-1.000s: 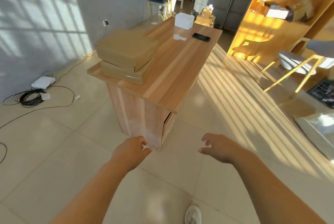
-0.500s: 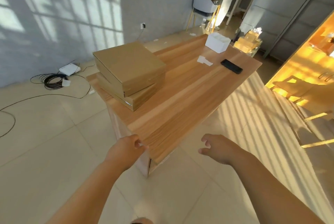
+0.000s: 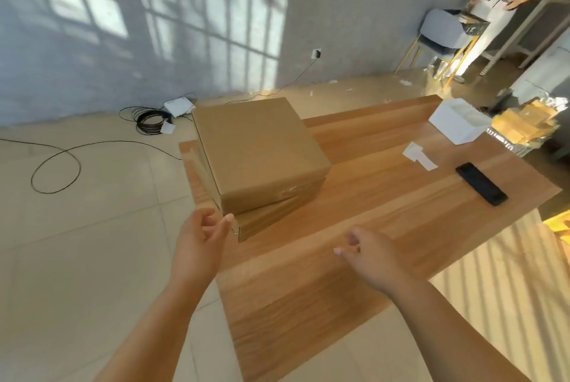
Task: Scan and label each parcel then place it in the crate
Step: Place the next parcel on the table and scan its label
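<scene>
A: Parcels first: the upper flat brown cardboard parcel (image 3: 259, 153) lies skewed on the lower brown cardboard parcel (image 3: 271, 216), both at the near-left end of the long light wooden table (image 3: 308, 304). I can't see a crate from here.

B: And the hands?

A: My left hand (image 3: 200, 239) is empty, fingers loosely spread, just beside the stack's near corner; whether a fingertip touches the cardboard I cannot tell. My right hand (image 3: 367, 261) hovers over bare table, relaxed and unclenched, grasping nothing.

B: What worries you?

A: The top parcel overhangs. If I pull it by that one corner, I judge it could pivot and drag the lower one towards the table edge beside it. Two hands, opposite sides, would be safer.

B: Anything further out?

A: White paper slips (image 3: 419, 156), probably labels, a black slab-shaped handheld device (image 3: 481, 184) that may be the scanner, and a white open box (image 3: 456, 122) sit well apart at the far end, so it's a long reach.
</scene>
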### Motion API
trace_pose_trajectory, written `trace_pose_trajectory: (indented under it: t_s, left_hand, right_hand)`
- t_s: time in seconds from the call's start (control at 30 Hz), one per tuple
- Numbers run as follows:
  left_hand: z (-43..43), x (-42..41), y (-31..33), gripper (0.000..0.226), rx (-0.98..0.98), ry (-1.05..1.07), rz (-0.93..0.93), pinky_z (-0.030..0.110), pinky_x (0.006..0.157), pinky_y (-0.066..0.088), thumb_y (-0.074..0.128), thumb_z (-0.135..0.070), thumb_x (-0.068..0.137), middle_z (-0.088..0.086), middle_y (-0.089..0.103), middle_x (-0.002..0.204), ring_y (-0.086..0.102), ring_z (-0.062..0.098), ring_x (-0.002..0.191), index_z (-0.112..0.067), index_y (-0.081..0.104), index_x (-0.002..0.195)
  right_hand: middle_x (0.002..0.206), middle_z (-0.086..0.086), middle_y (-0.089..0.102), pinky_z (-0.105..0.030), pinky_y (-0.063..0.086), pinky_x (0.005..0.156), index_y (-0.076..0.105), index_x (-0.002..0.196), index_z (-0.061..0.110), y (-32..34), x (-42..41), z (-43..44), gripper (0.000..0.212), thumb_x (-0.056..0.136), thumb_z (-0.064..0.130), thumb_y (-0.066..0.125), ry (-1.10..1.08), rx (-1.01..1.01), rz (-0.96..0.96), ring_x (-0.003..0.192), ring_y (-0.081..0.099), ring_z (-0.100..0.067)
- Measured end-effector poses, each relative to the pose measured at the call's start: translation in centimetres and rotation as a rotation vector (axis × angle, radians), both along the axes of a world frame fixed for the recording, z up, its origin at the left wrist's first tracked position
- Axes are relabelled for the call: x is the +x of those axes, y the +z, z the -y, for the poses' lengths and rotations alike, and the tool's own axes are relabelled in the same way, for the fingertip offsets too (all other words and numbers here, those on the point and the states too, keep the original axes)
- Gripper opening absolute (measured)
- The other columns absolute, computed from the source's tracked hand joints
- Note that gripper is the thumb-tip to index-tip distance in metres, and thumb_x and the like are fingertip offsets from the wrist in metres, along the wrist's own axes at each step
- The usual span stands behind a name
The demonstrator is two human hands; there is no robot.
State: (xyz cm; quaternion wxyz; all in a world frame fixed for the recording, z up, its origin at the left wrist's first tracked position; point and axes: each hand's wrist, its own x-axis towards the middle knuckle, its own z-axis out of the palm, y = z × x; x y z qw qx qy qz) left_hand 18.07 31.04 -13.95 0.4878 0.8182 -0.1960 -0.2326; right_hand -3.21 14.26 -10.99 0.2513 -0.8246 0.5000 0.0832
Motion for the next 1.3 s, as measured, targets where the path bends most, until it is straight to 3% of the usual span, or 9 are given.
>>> trace_pose_trajectory:
  t_s: [0.13, 0.23, 0.4, 0.57, 0.63, 0.77, 0.97, 1.17, 1.3]
  left_hand:
    - [3.3, 2.6, -0.4, 0.07, 0.003, 0.117, -0.032, 0.043, 0.099, 0.043, 0.049, -0.06, 0.085, 0.003, 0.042, 0.138, 0.048, 0.02, 0.119, -0.017, 0.037, 0.138]
    - [4.9, 3.6, -0.4, 0.08, 0.061, 0.098, -0.103, 0.043, 0.105, 0.035, 0.044, -0.067, 0.082, 0.004, 0.034, 0.147, 0.04, 0.024, 0.13, -0.018, 0.028, 0.144]
    - [6.0, 3.6, -0.2, 0.056, 0.07, 0.042, -0.131, 0.031, 0.087, 0.041, 0.046, -0.056, 0.089, -0.007, 0.057, 0.124, 0.054, 0.017, 0.113, -0.025, 0.043, 0.136]
    - [5.7, 3.3, 0.1, 0.033, 0.027, 0.078, -0.133, 0.032, 0.079, 0.047, 0.052, -0.049, 0.088, -0.012, 0.066, 0.095, 0.062, 0.017, 0.096, -0.026, 0.062, 0.109]
    - [5.7, 2.9, 0.8, 0.032, 0.0, 0.1, -0.103, 0.03, 0.081, 0.047, 0.054, -0.046, 0.088, -0.011, 0.068, 0.101, 0.062, 0.012, 0.096, -0.027, 0.062, 0.113]
    - [6.7, 1.0, 2.3, 0.026, -0.064, 0.088, -0.043, 0.017, 0.074, 0.045, 0.057, -0.036, 0.09, -0.018, 0.068, 0.101, 0.062, -0.004, 0.089, -0.033, 0.061, 0.115]
    - [10.6, -2.4, 3.7, 0.037, -0.142, 0.077, -0.066, 0.032, 0.085, 0.05, 0.064, -0.043, 0.083, -0.013, 0.069, 0.103, 0.065, 0.003, 0.088, -0.042, 0.051, 0.117]
    - [17.6, -7.3, 5.9, 0.04, -0.145, 0.022, 0.023, 0.011, 0.073, 0.044, 0.054, -0.05, 0.086, -0.014, 0.062, 0.101, 0.06, 0.001, 0.087, -0.034, 0.053, 0.123]
    - [22.7, -9.4, 7.2, 0.055, -0.21, -0.015, 0.097, 0.007, 0.07, 0.042, 0.049, -0.06, 0.082, -0.006, 0.058, 0.105, 0.056, -0.001, 0.088, -0.024, 0.058, 0.123]
  right_hand:
    - [0.138, 0.003, 0.051, -0.04, 0.047, 0.097, 0.039, 0.142, 0.022, 0.0, 3.1, 3.9, 0.06, 0.091, 0.05, 0.055, -0.072, -0.037, 0.091, 0.12, 0.054, -0.02]
    - [0.147, 0.0, 0.042, -0.042, 0.04, 0.103, 0.03, 0.147, 0.021, -0.4, 5.3, 6.0, 0.071, 0.089, 0.054, 0.056, -0.126, 0.0, 0.2, 0.13, 0.045, -0.022]
    - [0.158, 0.001, 0.025, -0.04, 0.027, 0.112, 0.014, 0.153, 0.02, -1.3, 8.1, 8.1, 0.082, 0.09, 0.059, 0.049, -0.181, 0.19, 0.349, 0.143, 0.029, -0.022]
    - [0.146, 0.005, 0.043, -0.044, 0.036, 0.109, 0.038, 0.14, 0.026, -2.2, 8.4, 9.2, 0.068, 0.087, 0.067, 0.045, -0.189, 0.377, 0.451, 0.128, 0.045, -0.019]
    - [0.139, 0.003, 0.047, -0.045, 0.04, 0.106, 0.039, 0.132, 0.024, -2.4, 8.1, 9.6, 0.058, 0.089, 0.062, 0.046, -0.223, 0.412, 0.524, 0.12, 0.049, -0.019]
    - [0.13, 0.007, 0.046, -0.051, 0.043, 0.103, 0.022, 0.149, 0.019, -2.4, 6.6, 10.9, 0.081, 0.086, 0.062, 0.049, -0.299, 0.43, 0.66, 0.123, 0.049, -0.024]
    - [0.099, 0.016, 0.06, -0.043, 0.049, 0.096, 0.053, 0.102, 0.035, -0.7, 1.7, 14.3, 0.007, 0.096, 0.035, 0.05, -0.296, 0.403, 0.935, 0.101, 0.059, -0.007]
    - [0.11, 0.019, 0.069, -0.034, 0.047, 0.097, 0.058, 0.123, 0.028, 1.6, -4.5, 20.6, 0.042, 0.083, 0.041, 0.061, -0.263, 0.248, 1.053, 0.106, 0.063, 0.0]
    - [0.107, 0.017, 0.068, -0.021, 0.05, 0.084, 0.058, 0.122, 0.025, 3.6, -7.6, 25.7, 0.032, 0.09, 0.027, 0.062, -0.248, 0.181, 1.125, 0.1, 0.063, 0.002]
